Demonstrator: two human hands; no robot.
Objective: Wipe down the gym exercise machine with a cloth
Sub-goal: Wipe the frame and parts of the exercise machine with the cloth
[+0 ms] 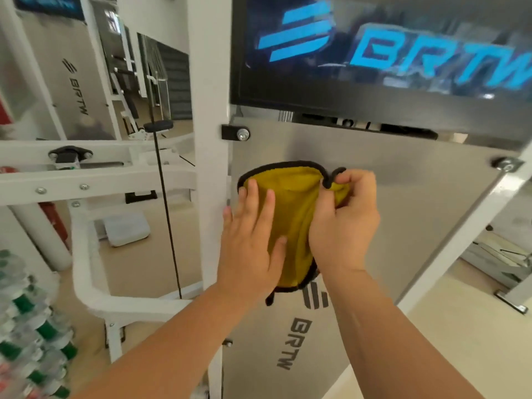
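Forearms nearest the lens: left forearm (pixel 172 341) and right forearm (pixel 385 326), both bare, run up from the bottom edge and converge on the cloth (pixel 290 203).

Surroundings:
- Brushed steel panel (pixel 417 203) sits directly behind both grips. A BRTW logo (pixel 299 341) is printed on it below them.
- White upright post (pixel 213 96) is just left of the left grip.
- Black bracket with bolt (pixel 243 134) is above the left grip. A second bolt (pixel 506 165) is up-right of the right grip, at the top of a white diagonal bar (pixel 460 234) along the panel's right edge.
- Glossy black logo board (pixel 374 53) overhangs the panel, well above both grips.
- Further left of the left grip are white frame rails (pixel 95 180), a thin black cable (pixel 168 226) hanging vertical, and a red cylinder (pixel 54 223) behind the frame. Stacked bottles with green caps (pixel 34 335) are low-left.

Grips:
- Left grip (pixel 250 240) is flat, fingers straight and slightly spread, pressing the cloth onto the panel.
- Right grip (pixel 345 223) is curled, thumb and fingers pinching the cloth's upper right edge at the black hem and bunching it.

The cloth is yellow with a black hem, bunched against the steel panel. It lies under the left grip and to the left of the right one. Its top edge arcs above the left fingertips, and its bottom corner hangs just below the right wrist.

Hard to see:
- The cloth's lower half is behind both hands.
- Right fingertips are buried in the fold.
- The logo board is cut off at top and right.
- The bottles are blurred.
- The dark hardware in the gap between board and panel is unreadable.
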